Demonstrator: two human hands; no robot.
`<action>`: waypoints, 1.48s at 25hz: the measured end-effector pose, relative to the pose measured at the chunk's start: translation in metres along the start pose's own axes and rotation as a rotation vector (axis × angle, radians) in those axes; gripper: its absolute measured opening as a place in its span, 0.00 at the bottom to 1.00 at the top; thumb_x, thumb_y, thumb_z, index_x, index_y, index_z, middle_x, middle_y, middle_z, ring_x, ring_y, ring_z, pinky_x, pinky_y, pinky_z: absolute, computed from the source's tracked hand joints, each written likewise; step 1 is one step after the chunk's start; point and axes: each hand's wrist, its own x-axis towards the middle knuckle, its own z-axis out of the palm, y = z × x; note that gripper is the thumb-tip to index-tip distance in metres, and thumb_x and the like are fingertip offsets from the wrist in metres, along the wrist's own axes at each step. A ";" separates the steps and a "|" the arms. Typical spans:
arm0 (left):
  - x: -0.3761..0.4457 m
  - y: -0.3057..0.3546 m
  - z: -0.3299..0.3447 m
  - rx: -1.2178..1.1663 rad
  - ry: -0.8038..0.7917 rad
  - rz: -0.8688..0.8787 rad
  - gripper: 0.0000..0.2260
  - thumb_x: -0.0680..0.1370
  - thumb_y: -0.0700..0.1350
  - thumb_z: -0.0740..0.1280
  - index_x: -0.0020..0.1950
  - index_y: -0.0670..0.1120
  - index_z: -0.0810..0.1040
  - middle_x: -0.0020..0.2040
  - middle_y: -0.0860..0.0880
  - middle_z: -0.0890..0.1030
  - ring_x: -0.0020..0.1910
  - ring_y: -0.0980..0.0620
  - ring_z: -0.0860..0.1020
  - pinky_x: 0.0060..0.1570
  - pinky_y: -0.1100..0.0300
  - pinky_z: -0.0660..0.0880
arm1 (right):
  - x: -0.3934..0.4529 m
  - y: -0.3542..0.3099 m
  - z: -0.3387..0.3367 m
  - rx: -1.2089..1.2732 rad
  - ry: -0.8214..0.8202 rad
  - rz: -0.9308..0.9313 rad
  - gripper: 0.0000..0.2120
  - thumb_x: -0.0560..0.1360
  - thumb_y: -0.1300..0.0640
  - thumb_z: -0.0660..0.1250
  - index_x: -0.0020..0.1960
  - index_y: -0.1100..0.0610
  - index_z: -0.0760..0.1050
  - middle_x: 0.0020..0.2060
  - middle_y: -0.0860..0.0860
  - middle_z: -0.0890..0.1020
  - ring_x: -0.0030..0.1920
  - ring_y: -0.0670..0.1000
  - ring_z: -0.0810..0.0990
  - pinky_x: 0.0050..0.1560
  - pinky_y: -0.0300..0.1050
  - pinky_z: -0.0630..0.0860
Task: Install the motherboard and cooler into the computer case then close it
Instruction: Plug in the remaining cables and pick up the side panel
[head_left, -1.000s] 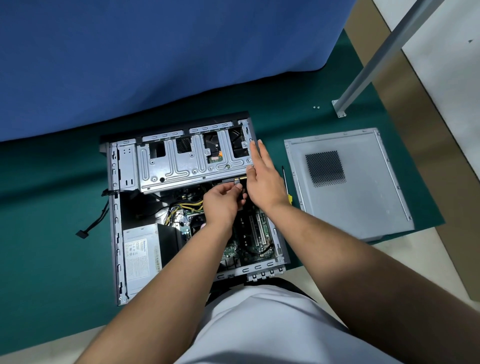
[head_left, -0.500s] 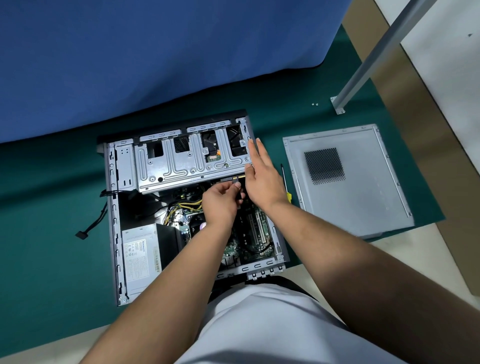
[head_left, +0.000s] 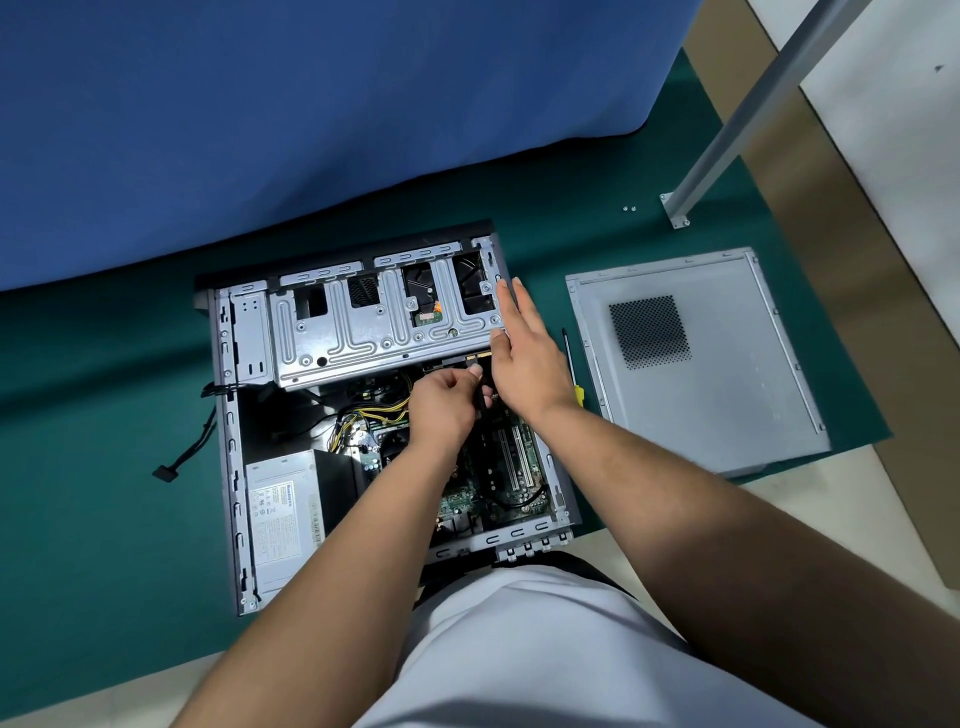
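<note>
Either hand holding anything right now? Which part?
The left hand pinches a black cable near its upper end, over the motherboard. The right hand holds nothing; its straight fingers rest on the case edge.

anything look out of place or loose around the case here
One black cable hangs out of the computer case's left side, its connector lying unplugged on the green mat. Two small screws sit loose near the metal post's foot.
</note>
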 end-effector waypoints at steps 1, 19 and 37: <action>0.001 -0.001 -0.001 -0.020 -0.007 0.002 0.16 0.83 0.48 0.68 0.40 0.41 0.83 0.34 0.46 0.83 0.34 0.49 0.75 0.39 0.57 0.71 | 0.000 0.000 0.000 0.000 0.000 -0.003 0.28 0.85 0.52 0.54 0.82 0.39 0.50 0.81 0.34 0.47 0.58 0.57 0.81 0.59 0.49 0.76; 0.000 -0.009 0.005 -0.197 -0.009 0.045 0.06 0.82 0.42 0.69 0.46 0.46 0.82 0.38 0.45 0.85 0.38 0.47 0.81 0.47 0.47 0.78 | 0.002 0.001 0.001 -0.001 0.018 0.001 0.29 0.84 0.51 0.55 0.81 0.37 0.50 0.81 0.33 0.47 0.58 0.55 0.81 0.60 0.48 0.75; 0.007 -0.003 0.008 -0.243 0.016 -0.087 0.11 0.81 0.43 0.70 0.39 0.43 0.82 0.38 0.40 0.83 0.41 0.43 0.78 0.59 0.32 0.77 | 0.003 0.003 0.003 0.010 0.007 -0.003 0.29 0.84 0.52 0.55 0.82 0.38 0.51 0.81 0.34 0.48 0.57 0.56 0.82 0.61 0.51 0.77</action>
